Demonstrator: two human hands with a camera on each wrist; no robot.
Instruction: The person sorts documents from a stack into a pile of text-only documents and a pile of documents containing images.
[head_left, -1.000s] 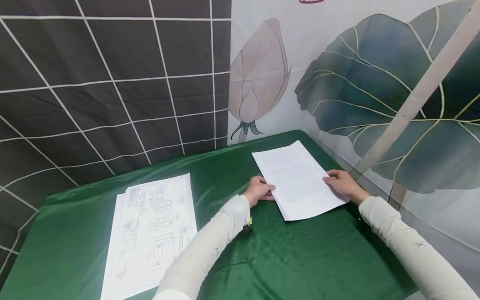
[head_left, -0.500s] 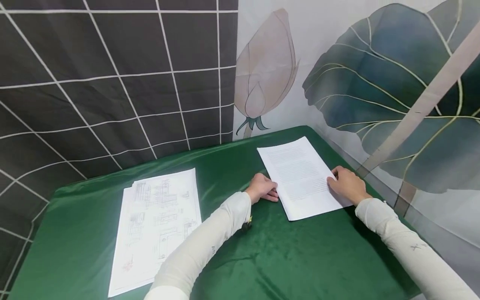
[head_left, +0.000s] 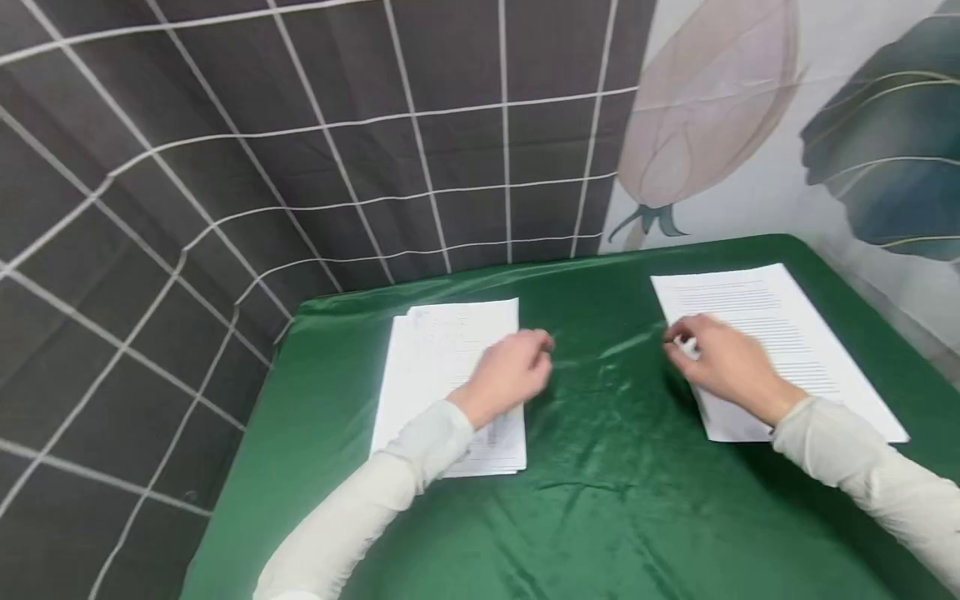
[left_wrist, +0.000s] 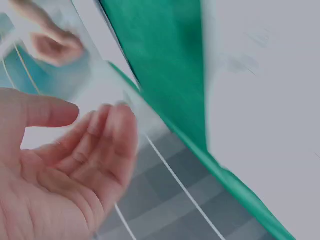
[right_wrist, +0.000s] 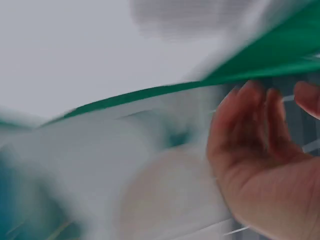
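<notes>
My left hand (head_left: 506, 375) hovers over the right side of a stack of sheets with line drawings (head_left: 420, 367), its fingers loosely bent. In the left wrist view nothing lies between the thumb and fingers of that hand (left_wrist: 75, 170); pale paper (left_wrist: 265, 125) fills the right side. Over the left edge of a stack of printed text pages (head_left: 810, 350) is my right hand (head_left: 723, 362), thumb and fingers curved with a gap between them. The right wrist view shows this hand (right_wrist: 260, 160) holding nothing, beside the blurred white pages (right_wrist: 75, 55).
Both stacks lie on a table with a green cloth (head_left: 592, 533), a strip of cloth between them. Behind the table hangs a dark grid-patterned curtain (head_left: 360, 158). At the back right is a white backdrop (head_left: 757, 192) with a lotus print.
Both hands have come off the printed pages and moved left, the left hand as far as the drawings. The head view has turned left. Both stacks stay on the table.
</notes>
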